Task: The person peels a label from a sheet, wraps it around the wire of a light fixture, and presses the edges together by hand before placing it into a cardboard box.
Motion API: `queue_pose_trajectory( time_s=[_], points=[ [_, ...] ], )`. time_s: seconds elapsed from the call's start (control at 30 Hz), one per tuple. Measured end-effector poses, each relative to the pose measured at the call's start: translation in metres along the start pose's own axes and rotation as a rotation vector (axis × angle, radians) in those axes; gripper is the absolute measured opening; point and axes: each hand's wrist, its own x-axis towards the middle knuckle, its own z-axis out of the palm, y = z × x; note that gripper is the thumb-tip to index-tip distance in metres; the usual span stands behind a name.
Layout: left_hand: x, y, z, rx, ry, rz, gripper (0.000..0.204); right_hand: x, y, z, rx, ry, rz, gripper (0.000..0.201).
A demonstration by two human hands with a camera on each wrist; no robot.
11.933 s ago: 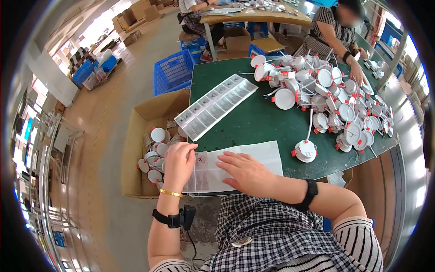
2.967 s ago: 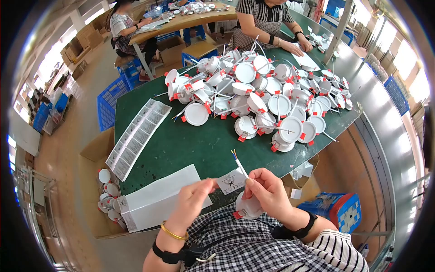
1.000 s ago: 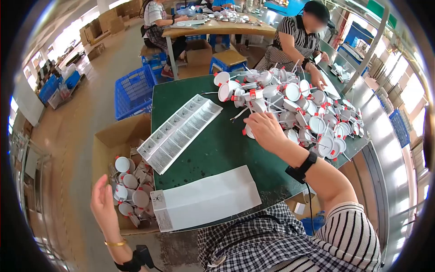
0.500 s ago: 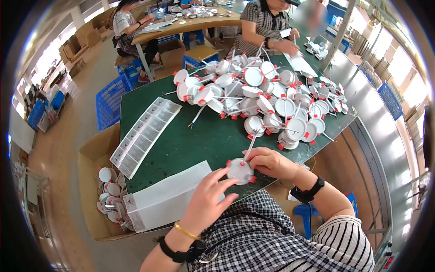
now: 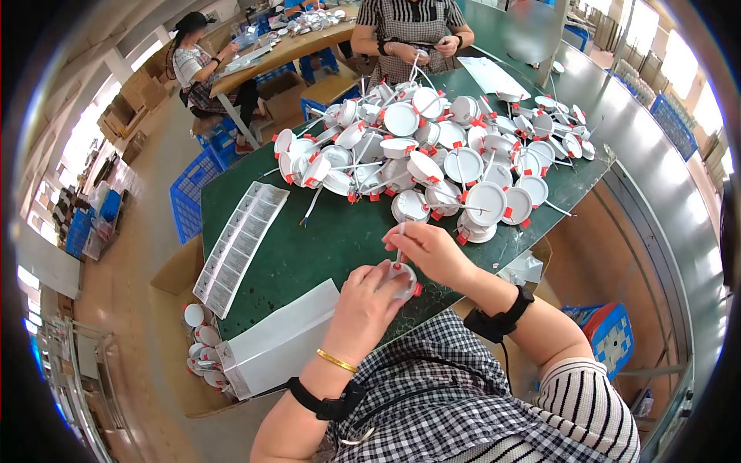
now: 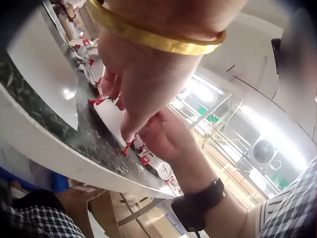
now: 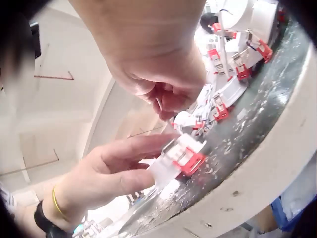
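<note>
A small round white downlight (image 5: 406, 288) with red-tipped spring clips is between my hands, over the front edge of the green table. My left hand (image 5: 363, 309) grips its body, fingers over the top and thumb at the near side. My right hand (image 5: 432, 253) pinches the white cable standing up from the downlight. In the right wrist view the left hand (image 7: 106, 171) holds the downlight (image 7: 166, 168) by its rim, with a red clip facing the camera. A blank-looking white sheet (image 5: 282, 336) lies left of my hands, a printed strip at its left end.
A large pile of similar downlights (image 5: 421, 166) covers the table's far side. A sheet of printed labels (image 5: 243, 247) lies at left. Beside the table stands a cardboard box (image 5: 174, 278) holding more downlights. Another person (image 5: 409, 38) sits across the table.
Earlier, my hands were on the white sheet, then on a labelled downlight. A second ago my right hand was at the pile; now both hands hold a downlight, the right one on its cable.
</note>
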Motion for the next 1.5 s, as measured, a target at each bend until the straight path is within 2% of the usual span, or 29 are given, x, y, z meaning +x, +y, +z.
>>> queue_pose_trajectory(
  time_s=[0.07, 0.1, 0.13, 0.17, 0.23, 0.27, 0.33, 0.37, 0.4, 0.47, 0.57, 0.6, 0.67, 0.7, 0.73, 0.8, 0.83, 0.87, 0.93, 1.0, 1.07, 1.1, 1.2, 1.23, 1.3, 1.37, 1.5],
  points=[
    [0.001, 0.003, 0.006, -0.019, 0.022, -0.014, 0.045, 0.003, 0.005, 0.009, -0.653, 0.002, -0.759, 0.021],
    [0.001, -0.001, 0.011, 0.052, -0.027, -0.025, 0.041, 0.000, 0.001, 0.016, -0.776, -0.072, -0.906, 0.026],
    [-0.001, -0.001, 0.015, 0.118, -0.081, -0.040, 0.037, -0.005, -0.005, 0.017, -0.731, -0.097, -0.837, 0.021],
    [-0.001, 0.003, 0.016, 0.071, 0.052, -0.046, 0.030, -0.003, -0.001, 0.015, -0.665, -0.068, -0.788, 0.019],
    [0.000, 0.008, 0.013, 0.084, 0.085, -0.038, 0.029, 0.004, 0.000, 0.015, -0.450, 0.042, -0.646, 0.013],
    [0.000, 0.010, 0.014, 0.097, 0.114, -0.028, 0.028, 0.004, -0.009, 0.016, -0.450, 0.042, -0.641, 0.013],
    [0.000, 0.013, 0.016, 0.091, 0.113, -0.032, 0.029, 0.004, -0.029, 0.015, -0.301, -0.039, -0.187, 0.024],
    [0.003, 0.012, 0.016, 0.094, 0.128, -0.035, 0.030, 0.002, -0.032, 0.017, -0.271, -0.055, -0.133, 0.030],
    [0.003, 0.011, 0.017, 0.092, 0.128, -0.038, 0.030, 0.003, -0.027, 0.018, -0.272, -0.058, -0.131, 0.030],
    [0.003, 0.008, 0.019, 0.119, 0.046, -0.059, 0.039, 0.008, -0.014, 0.017, -0.390, -0.020, -0.380, 0.023],
    [0.004, 0.007, 0.023, 0.183, 0.120, -0.031, 0.046, 0.013, -0.019, 0.014, -0.272, 0.067, -0.472, 0.018],
    [0.005, 0.007, 0.023, 0.184, 0.128, -0.025, 0.046, 0.011, -0.026, 0.012, -0.278, 0.069, -0.479, 0.018],
    [0.004, 0.009, 0.022, 0.166, 0.173, -0.021, 0.052, 0.002, -0.041, 0.005, -0.435, 0.033, -0.345, 0.024],
    [0.004, 0.010, 0.020, 0.160, 0.181, -0.019, 0.052, 0.000, -0.040, 0.003, -0.400, 0.034, -0.397, 0.033],
    [0.002, 0.012, 0.015, 0.129, 0.221, -0.022, 0.048, -0.003, -0.042, 0.002, -0.410, 0.031, -0.396, 0.033],
    [-0.005, 0.014, 0.004, 0.098, 0.272, -0.032, 0.045, -0.007, -0.049, 0.003, -0.413, 0.138, -0.391, 0.040],
    [-0.012, 0.013, -0.001, 0.015, 0.288, -0.031, 0.038, -0.006, -0.048, 0.003, -0.398, 0.177, -0.460, 0.042],
    [-0.020, 0.009, -0.010, -0.053, 0.306, -0.041, 0.030, -0.009, -0.057, 0.006, -0.528, 0.211, -0.457, 0.040],
    [-0.043, 0.003, -0.035, -0.073, 0.335, -0.110, 0.023, -0.006, -0.062, 0.021, -0.668, 0.334, -0.723, 0.039],
    [-0.076, -0.013, -0.059, -0.086, 0.375, -0.195, 0.016, -0.006, -0.070, 0.050, -0.708, 0.267, -0.811, 0.036],
    [-0.111, -0.041, -0.081, -0.039, 0.505, -0.330, 0.010, -0.005, -0.066, 0.087, -0.665, 0.072, -0.794, 0.036],
    [-0.130, -0.057, -0.097, 0.030, 0.503, -0.390, 0.006, -0.005, -0.056, 0.108, -0.681, -0.034, -0.775, 0.036],
    [-0.180, -0.105, -0.126, 0.030, 0.575, -0.551, 0.010, -0.015, -0.029, 0.174, -0.750, -0.335, -0.710, 0.041],
    [-0.196, -0.120, -0.132, 0.078, 0.548, -0.570, 0.011, -0.017, -0.023, 0.194, -0.746, -0.347, -0.718, 0.041],
    [-0.214, -0.136, -0.138, 0.121, 0.526, -0.595, 0.012, -0.018, -0.013, 0.226, -0.829, -0.519, -0.779, 0.047],
    [-0.224, -0.145, -0.139, 0.159, 0.436, -0.627, 0.012, -0.015, -0.005, 0.247, -0.899, -0.549, -0.787, 0.049],
    [-0.227, -0.149, -0.140, 0.223, 0.383, -0.585, 0.010, -0.008, 0.007, 0.262, -1.001, -0.577, -0.807, 0.053]
  ],
)
